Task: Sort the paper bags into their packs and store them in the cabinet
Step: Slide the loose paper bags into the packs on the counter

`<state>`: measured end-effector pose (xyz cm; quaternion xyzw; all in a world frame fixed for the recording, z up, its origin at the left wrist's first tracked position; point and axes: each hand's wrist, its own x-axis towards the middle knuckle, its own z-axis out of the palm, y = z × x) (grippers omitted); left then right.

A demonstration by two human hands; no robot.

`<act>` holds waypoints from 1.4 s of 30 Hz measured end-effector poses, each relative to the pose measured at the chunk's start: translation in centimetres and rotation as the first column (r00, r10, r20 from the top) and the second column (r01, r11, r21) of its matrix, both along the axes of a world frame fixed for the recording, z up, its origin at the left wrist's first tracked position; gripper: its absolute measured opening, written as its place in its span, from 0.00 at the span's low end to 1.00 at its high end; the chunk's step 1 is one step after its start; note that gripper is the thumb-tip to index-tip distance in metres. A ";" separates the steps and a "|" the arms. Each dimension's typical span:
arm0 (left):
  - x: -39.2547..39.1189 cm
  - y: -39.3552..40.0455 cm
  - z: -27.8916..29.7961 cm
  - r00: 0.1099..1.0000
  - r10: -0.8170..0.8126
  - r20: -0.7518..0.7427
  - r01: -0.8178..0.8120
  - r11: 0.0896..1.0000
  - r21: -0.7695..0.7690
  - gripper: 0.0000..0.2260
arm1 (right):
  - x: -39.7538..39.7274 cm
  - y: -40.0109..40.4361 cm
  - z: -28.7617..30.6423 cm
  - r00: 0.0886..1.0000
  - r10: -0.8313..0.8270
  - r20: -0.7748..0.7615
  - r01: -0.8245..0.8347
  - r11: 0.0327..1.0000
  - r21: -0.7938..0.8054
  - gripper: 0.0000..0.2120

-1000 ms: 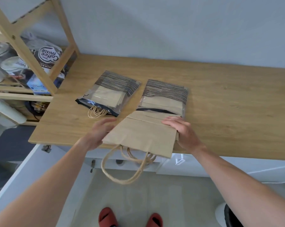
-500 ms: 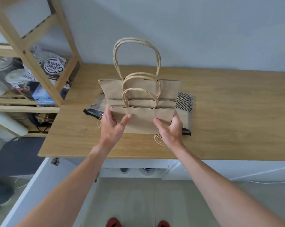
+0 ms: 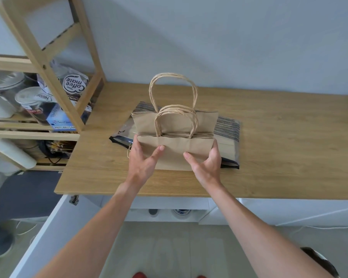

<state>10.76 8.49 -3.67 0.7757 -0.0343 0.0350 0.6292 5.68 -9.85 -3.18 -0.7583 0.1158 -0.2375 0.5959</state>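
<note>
Left hand (image 3: 143, 159) and right hand (image 3: 206, 162) clamp a stack of folded brown paper bags (image 3: 176, 137) between them, thumbs on the front face, fingers behind the side edges. The stack stands upright, handles up, above the counter (image 3: 289, 153) near its front edge. Behind it lie two striped plastic packs: the left pack (image 3: 122, 135) mostly hidden, the right pack (image 3: 228, 141) holding folded brown bags. At the counter's left end, a wooden shelf (image 3: 38, 57) holds tins and a Coffee mate pouch (image 3: 75, 87).

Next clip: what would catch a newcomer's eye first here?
The stack of brown paper bags stood upright mid-counter, twisted handles up, held at its sides by the left hand and right hand. Behind it lie striped plastic packs; a Coffee mate bag sits on the wooden shelf at left.
</note>
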 end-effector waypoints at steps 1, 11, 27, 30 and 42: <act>0.1 0.1 0.1 1.000 0.004 0.004 -0.004 1.000 0.007 0.37 | -0.1 0.4 0.2 1.000 -0.005 0.000 0.005 1.000 0.016 0.23; -0.3 0.2 -1.0 0.993 -0.095 -0.075 0.108 0.976 0.191 0.50 | 0.3 3.0 1.4 1.000 0.000 -0.018 -0.001 1.000 -0.009 0.11; -2.0 -2.3 1.2 0.744 -0.460 -0.484 0.489 0.869 -0.074 0.53 | 4.3 4.5 6.5 0.863 0.082 -0.498 -0.119 0.992 -0.043 0.17; -1.9 -1.8 1.2 0.675 -0.464 -0.574 0.479 0.867 -0.137 0.57 | 4.6 4.9 6.6 0.819 0.209 -0.535 -0.184 0.978 0.101 0.21; -1.1 0.1 2.9 0.661 -0.411 -0.628 0.415 0.897 -0.151 0.45 | 4.7 5.4 5.5 0.871 0.251 -0.422 -0.120 0.942 0.312 0.16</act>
